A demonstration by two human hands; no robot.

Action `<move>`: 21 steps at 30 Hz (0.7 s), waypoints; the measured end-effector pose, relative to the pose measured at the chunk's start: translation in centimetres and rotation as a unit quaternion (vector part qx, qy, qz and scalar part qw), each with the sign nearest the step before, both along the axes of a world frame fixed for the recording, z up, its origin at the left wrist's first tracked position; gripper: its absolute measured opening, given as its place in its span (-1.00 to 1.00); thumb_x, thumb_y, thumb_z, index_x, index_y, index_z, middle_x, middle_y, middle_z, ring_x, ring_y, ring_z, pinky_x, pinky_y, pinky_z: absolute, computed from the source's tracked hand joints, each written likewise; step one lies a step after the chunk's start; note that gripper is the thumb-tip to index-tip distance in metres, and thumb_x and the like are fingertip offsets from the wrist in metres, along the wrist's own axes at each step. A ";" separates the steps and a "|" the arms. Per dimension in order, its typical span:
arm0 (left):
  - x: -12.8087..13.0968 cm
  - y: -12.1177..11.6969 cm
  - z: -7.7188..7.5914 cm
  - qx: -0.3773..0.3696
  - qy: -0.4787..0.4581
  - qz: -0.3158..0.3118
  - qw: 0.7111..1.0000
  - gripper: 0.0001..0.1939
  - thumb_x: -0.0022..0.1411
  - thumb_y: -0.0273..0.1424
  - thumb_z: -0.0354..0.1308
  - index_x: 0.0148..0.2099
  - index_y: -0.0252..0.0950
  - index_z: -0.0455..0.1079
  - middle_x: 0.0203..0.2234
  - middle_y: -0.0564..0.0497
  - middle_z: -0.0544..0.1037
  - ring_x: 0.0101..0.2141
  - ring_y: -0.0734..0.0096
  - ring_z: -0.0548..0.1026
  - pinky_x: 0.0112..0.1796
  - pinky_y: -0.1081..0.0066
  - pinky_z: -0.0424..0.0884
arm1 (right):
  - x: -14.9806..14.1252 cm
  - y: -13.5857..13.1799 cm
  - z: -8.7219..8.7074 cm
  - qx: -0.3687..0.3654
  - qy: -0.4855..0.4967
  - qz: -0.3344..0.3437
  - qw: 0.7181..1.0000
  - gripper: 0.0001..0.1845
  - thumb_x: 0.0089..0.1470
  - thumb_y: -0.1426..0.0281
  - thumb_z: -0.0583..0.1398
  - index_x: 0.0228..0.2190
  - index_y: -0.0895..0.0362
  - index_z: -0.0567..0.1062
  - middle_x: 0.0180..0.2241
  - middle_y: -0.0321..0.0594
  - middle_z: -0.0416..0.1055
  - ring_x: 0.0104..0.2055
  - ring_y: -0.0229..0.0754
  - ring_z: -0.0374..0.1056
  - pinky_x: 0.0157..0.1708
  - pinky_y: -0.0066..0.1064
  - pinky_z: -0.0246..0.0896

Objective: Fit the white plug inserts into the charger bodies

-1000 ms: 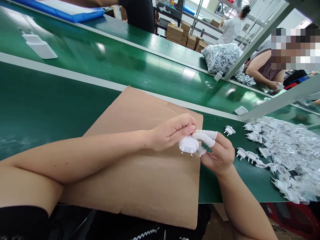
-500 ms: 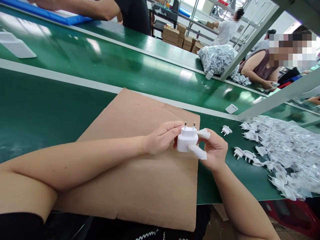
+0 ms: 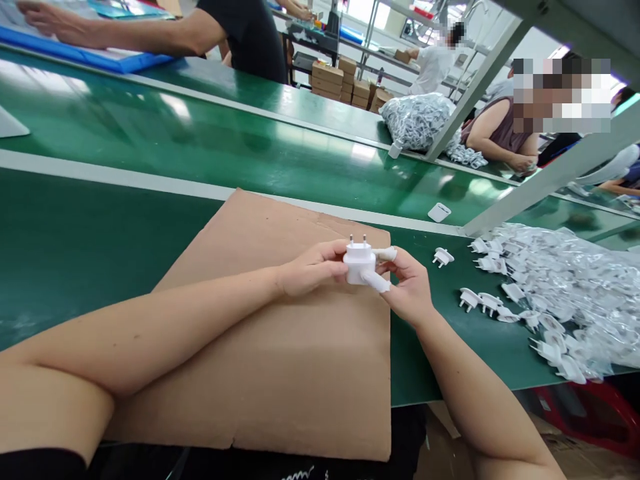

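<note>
A white two-pin charger plug [image 3: 358,264] is held upright over the cardboard sheet [image 3: 280,373], its metal pins pointing up. My right hand [image 3: 407,283] pinches it from the right with thumb and forefinger, both wearing white finger cots. From the left, my left hand [image 3: 315,268] grips the plug's side between thumb and fingers. Right of my right hand, a loose white plug piece [image 3: 443,257] lies on the green table, and several more plug pieces [image 3: 469,299] lie nearer to me.
A large heap of plug pieces in clear plastic [image 3: 575,300] covers the table's right side. One white charger housing [image 3: 440,213] sits on the green conveyor [image 3: 280,150] beyond a pale rail. A slanting metal post [image 3: 540,177] rises at right. Across the belt, people work beside a full bag [image 3: 420,120].
Both hands have moved slightly left and up in view with the plug. My left thumb now shows on the plug's near left side. At far left, the white piece has slid further out of view.
</note>
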State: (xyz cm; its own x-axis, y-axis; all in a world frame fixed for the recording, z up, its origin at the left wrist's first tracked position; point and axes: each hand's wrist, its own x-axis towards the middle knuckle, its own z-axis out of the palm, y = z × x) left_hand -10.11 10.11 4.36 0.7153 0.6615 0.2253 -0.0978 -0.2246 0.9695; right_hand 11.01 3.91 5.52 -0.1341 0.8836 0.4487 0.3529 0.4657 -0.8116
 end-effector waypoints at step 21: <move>1.3 1.7 -3.0 0.135 0.366 0.317 0.864 -0.60 0.51 -0.18 -0.10 0.23 -0.23 0.31 0.08 -0.20 0.61 0.22 -0.05 0.46 0.40 -0.26 -0.26 | 11.5 3.8 0.3 -0.215 -0.307 -0.313 0.873 -0.37 0.02 0.55 0.30 0.15 0.08 0.58 0.12 0.10 0.36 -0.02 0.13 0.44 -0.05 -0.20 0.30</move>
